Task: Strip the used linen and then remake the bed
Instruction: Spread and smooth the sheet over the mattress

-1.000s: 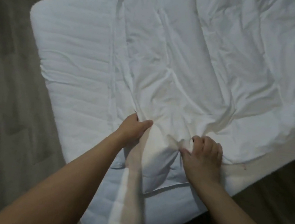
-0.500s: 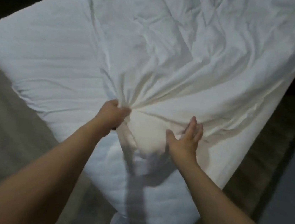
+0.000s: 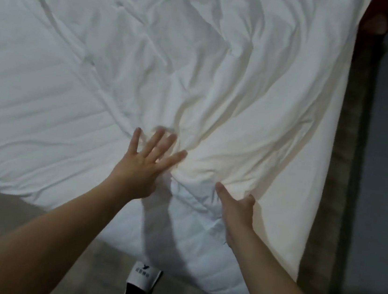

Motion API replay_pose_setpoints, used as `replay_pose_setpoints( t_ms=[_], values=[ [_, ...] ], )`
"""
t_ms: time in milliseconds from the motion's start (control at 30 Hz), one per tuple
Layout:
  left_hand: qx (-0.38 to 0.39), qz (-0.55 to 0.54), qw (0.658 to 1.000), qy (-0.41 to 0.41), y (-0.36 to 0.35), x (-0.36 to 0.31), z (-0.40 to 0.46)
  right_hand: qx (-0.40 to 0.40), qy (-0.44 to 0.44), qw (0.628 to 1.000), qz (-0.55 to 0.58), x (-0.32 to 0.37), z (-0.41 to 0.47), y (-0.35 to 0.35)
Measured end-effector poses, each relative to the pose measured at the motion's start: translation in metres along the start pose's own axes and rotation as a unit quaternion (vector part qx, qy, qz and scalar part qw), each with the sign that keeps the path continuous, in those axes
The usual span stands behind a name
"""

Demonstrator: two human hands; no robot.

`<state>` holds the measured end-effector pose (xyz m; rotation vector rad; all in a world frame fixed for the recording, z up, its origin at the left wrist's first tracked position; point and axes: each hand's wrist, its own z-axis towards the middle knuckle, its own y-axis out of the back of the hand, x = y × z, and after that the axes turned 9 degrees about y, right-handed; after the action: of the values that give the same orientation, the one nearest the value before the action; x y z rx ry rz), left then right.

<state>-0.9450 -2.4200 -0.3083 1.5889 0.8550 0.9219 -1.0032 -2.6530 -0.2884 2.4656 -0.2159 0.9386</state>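
Now I see the left hand (image 3: 141, 167) has let go of the bunched sheet (image 3: 230, 97): half a second ago it gripped a fold, now its fingers (image 3: 158, 140) are spread and straight, flat on the cloth. Right hand (image 3: 235, 207) was flat with straight fingers; now they curl under the sheet's edge, thumb out, so it grips the sheet. Sheet lies rumpled across the mattress (image 3: 36, 93), the near corner uncovered. Slipper (image 3: 144, 277) on the floor (image 3: 32, 220) below.
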Motion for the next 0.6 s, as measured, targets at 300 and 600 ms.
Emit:
replay_pose_setpoints(
  t_ms=[300, 600],
  values=[
    [0.011, 0.138, 0.990, -0.009, -0.004, 0.002, 0.075, -0.027, 0.076, 0.996, -0.022, -0.014, -0.012, -0.035],
    [0.014, 0.081, 0.996, -0.024, 0.062, -0.027, 0.060, -0.008, 0.133, 0.991, 0.017, -0.017, -0.039, 0.032]
  ],
)
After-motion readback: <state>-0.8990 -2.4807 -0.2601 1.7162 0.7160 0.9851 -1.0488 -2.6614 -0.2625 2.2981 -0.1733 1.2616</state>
